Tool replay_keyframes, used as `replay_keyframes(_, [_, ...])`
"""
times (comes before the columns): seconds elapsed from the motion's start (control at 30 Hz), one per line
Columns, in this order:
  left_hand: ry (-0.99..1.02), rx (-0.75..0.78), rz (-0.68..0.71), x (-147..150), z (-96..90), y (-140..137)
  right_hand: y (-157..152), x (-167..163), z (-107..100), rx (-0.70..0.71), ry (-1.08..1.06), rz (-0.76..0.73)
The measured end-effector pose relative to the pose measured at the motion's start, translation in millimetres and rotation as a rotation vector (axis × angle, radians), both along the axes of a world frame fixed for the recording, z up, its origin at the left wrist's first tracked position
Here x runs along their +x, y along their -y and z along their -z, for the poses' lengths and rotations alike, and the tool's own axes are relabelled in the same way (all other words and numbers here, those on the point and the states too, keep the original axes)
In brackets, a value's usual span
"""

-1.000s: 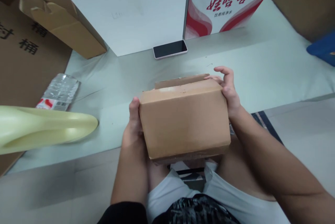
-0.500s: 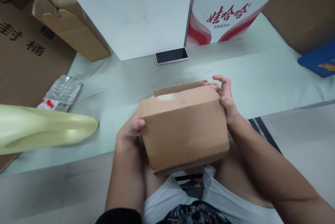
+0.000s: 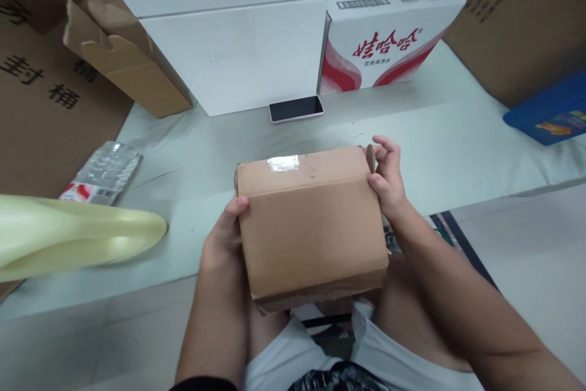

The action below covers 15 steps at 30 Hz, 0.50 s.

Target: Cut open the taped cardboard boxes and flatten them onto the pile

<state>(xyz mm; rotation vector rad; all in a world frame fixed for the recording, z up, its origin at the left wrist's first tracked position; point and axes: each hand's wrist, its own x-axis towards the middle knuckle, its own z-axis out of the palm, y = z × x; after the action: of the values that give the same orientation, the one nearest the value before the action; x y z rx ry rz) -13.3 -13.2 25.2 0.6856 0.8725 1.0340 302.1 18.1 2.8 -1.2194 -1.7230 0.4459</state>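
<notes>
A brown cardboard box point(image 3: 314, 229) is held above my lap, one broad side facing me. My left hand point(image 3: 229, 223) grips its left edge, with the thumb on the near face and the other fingers hidden behind. At the upper right corner my right hand point(image 3: 388, 177) holds the box by its edge, thumb in front, fingers curled beside a small upright flap point(image 3: 370, 159). A shiny piece of clear tape point(image 3: 284, 163) sticks to the box's top face.
A phone point(image 3: 296, 110) lies on the pale-green covered table point(image 3: 206, 153) before white cartons point(image 3: 242, 55). At left are a pale yellow curved object point(image 3: 82, 232), a flattened plastic bottle point(image 3: 110, 168) and an open cardboard box point(image 3: 137, 77). A blue package point(image 3: 549, 110) stands right.
The box has tipped so more of its broad face shows, and it sits slightly further left. The far top flap no longer stands up; a small flap now shows by my right fingers.
</notes>
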Motion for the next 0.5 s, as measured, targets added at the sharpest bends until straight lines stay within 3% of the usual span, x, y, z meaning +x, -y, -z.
replay_keyframes(0.1, [-0.06,0.067,-0.17,6,-11.6,-3,-5,4,3,0.022,-0.12,0.149])
replay_keyframes(0.17, [-0.046,0.132,-0.284,10,-20.9,-8,-7,7,2,-0.037,-0.195,0.163])
replay_keyframes(0.27, [0.038,0.239,-0.469,12,-28.0,-18,-6,8,-3,-0.131,-0.254,0.04])
replay_keyframes(0.37, [0.056,0.254,-0.573,8,-23.8,-26,-2,5,-9,-0.172,-0.158,-0.127])
replay_keyframes(0.5, [0.029,0.24,-0.541,3,-13.6,-29,4,-6,-15,-0.184,0.058,-0.128])
